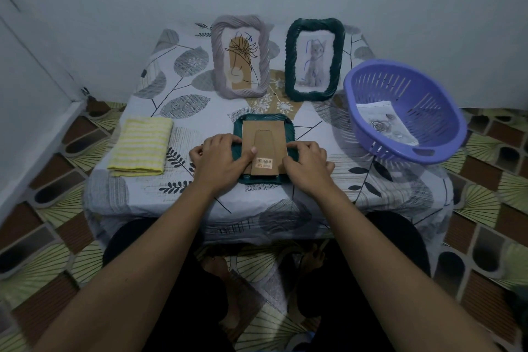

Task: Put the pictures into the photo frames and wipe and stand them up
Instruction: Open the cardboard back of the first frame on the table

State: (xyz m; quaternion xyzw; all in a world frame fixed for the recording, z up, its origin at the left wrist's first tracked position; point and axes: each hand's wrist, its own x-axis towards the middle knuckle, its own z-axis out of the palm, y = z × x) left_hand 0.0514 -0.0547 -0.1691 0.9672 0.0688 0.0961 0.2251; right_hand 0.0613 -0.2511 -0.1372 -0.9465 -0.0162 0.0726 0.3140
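While both forearms reached in from the near edge, the left hand (221, 157) had its fingers curled over the left rim of the face-down frame (264, 116), with the thumb laid flat on the cardboard back (264, 134). The right hand (307, 164) was bent at the knuckles, fingertips pinching the right edge of that cardboard back. At least that's how it looked; the fingertips were mostly tucked out of sight. That dark green frame lay flat near the middle of the table's (323, 134) near edge, a barcode sticker (264, 162) on its fold-out stand between the two hands.

Behind it, toward the far edge, a grey frame (240, 57) and a dark green frame (314, 60) stood upright side by side. Both were loaded: a plant sketch in the grey one, a cat in the green one. Nothing sat between them and the hands.

A folded yellow striped cloth (141, 146) lay by the left edge, well apart from the left hand. At the right edge a purple slotted basket (428, 88) sat tilted, hanging partly over the side, with one loose picture (388, 123) inside it.
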